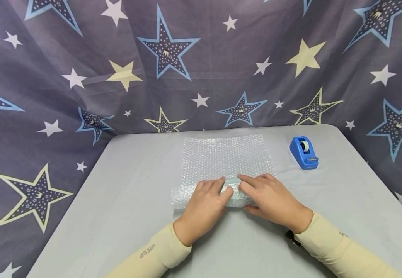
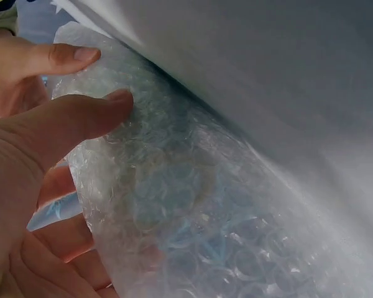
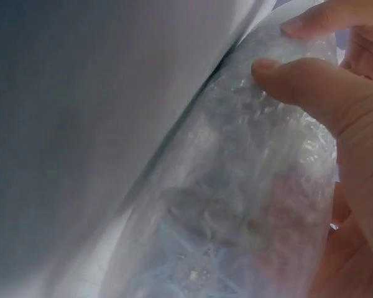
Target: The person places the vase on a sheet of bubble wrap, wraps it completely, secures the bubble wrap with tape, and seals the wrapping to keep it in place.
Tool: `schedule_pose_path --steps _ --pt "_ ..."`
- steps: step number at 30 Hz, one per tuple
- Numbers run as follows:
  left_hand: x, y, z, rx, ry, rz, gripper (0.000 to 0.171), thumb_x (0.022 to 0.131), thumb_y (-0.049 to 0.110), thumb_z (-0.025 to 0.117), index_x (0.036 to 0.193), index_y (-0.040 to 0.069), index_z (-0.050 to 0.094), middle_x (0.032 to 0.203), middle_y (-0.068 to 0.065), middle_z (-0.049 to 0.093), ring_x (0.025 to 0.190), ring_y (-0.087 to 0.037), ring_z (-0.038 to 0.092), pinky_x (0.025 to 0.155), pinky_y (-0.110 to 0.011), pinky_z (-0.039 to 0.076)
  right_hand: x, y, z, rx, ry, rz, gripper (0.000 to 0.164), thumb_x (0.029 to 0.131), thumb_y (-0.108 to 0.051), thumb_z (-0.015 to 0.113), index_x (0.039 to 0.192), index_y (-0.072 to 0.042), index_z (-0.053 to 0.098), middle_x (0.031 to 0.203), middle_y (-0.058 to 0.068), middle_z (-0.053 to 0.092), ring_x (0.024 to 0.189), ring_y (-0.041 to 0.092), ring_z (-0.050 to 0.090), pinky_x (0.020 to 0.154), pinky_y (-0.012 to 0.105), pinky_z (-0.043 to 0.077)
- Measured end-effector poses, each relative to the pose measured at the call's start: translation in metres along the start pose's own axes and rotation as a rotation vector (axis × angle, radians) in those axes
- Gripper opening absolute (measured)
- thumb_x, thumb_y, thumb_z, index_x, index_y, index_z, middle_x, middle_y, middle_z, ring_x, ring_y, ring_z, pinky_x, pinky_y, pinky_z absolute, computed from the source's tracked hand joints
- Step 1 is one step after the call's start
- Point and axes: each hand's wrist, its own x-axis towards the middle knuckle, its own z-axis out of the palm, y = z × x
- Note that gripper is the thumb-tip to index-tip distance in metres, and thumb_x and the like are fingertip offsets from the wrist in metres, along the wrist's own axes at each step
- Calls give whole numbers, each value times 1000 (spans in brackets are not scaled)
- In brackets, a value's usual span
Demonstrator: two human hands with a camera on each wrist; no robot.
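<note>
A sheet of bubble wrap (image 1: 226, 156) lies flat toward the back of the table, and its near end is rolled up. Something pale green (image 1: 233, 180) shows through the roll between the hands; its kind is hidden by the layers. My left hand (image 1: 205, 204) grips the roll's left part, thumb on the near side and fingers over the far side. On the right part, my right hand (image 1: 274, 199) holds it likewise. Both wrist views show a thumb (image 2: 96, 115) pressing the bubbly plastic (image 3: 236, 155), with the other fingers behind it.
A blue tape dispenser (image 1: 304, 153) with a roll of tape stands at the back right of the grey-white table (image 1: 124, 200). A dark curtain (image 1: 201, 77) with stars hangs behind the table and along its sides.
</note>
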Motion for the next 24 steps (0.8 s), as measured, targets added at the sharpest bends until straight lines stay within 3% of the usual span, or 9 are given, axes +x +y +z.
schedule_pose_path --steps 9,24 --pt "0 -1 -1 -10 8 1 37 76 14 81 109 15 65 128 -17 70 107 -32 70 90 -45 54 1 -2 1 -28 38 -24 54 68 -33 92 106 -16 58 136 13 67 104 30 73 91 47 51" --pt "1 -4 -11 -99 -34 -1 42 69 19 86 104 15 64 119 -12 73 102 -28 71 87 -43 55 0 -1 -7 7 3 -31 57 69 -38 93 110 -21 59 134 9 70 103 25 73 93 44 48"
